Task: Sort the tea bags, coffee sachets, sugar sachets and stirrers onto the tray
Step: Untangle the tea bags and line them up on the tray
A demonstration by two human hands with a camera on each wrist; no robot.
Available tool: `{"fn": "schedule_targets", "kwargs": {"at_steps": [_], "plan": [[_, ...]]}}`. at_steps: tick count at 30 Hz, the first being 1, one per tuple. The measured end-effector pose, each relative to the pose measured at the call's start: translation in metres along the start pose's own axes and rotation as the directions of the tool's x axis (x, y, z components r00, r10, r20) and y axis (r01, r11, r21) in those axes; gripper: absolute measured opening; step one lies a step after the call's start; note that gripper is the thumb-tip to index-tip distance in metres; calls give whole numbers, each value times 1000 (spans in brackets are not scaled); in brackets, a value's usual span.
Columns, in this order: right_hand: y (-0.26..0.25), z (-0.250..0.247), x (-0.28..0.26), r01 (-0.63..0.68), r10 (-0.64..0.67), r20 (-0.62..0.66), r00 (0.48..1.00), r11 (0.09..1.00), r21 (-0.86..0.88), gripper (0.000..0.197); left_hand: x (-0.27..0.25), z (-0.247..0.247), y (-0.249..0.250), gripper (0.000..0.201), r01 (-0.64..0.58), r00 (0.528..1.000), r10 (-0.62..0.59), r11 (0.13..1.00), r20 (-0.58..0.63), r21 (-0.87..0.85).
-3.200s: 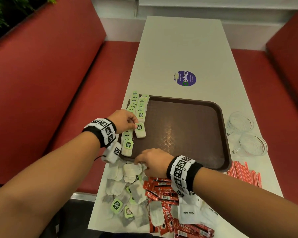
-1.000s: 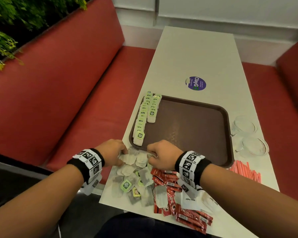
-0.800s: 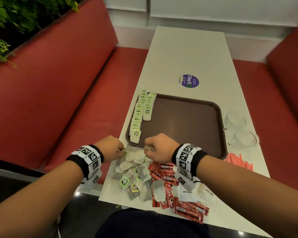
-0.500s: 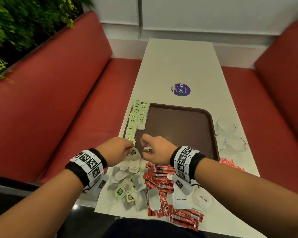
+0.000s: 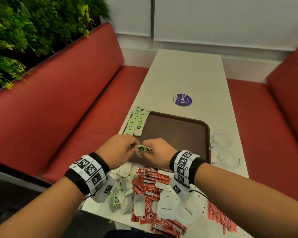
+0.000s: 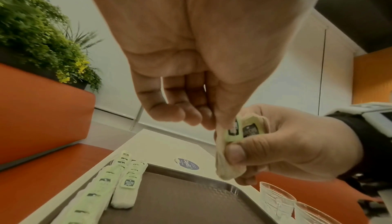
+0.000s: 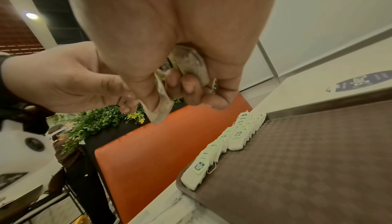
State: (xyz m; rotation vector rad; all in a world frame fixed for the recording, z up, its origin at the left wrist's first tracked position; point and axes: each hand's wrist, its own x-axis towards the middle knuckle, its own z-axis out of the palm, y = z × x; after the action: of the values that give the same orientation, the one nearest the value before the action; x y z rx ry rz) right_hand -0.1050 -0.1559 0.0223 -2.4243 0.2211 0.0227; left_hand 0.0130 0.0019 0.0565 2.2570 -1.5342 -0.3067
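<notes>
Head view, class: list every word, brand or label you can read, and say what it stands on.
"ClayGo": round purple sticker on the white table.
"NESCAFE CLASSIC": red coffee sachets.
White sugar sachets: print too small to read.
Green tea bag tags: too blurred.
Wristband squares: patterns, not words.
</notes>
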Motion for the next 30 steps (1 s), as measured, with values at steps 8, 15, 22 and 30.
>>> {"fn": "schedule_targets", "kwargs": {"at_steps": [8, 15, 22, 30], "plan": [[12, 4, -7, 0, 3, 42, 999, 997, -82, 18, 6, -7, 11, 9, 110, 977, -133, 984, -164, -140], [11, 4, 3, -63, 66, -41, 997, 996, 65, 16, 15, -3, -9, 12, 182, 977, -165, 975, 136, -126], [2, 3, 30, -142, 154, -110, 982, 983, 113, 22, 39, 7, -50, 14, 124, 976, -84, 973, 203, -193], [-2, 15, 63, -359, 398, -131, 908, 900, 247, 21, 89, 23, -111, 31, 237, 957, -219, 968, 189, -81]]}}
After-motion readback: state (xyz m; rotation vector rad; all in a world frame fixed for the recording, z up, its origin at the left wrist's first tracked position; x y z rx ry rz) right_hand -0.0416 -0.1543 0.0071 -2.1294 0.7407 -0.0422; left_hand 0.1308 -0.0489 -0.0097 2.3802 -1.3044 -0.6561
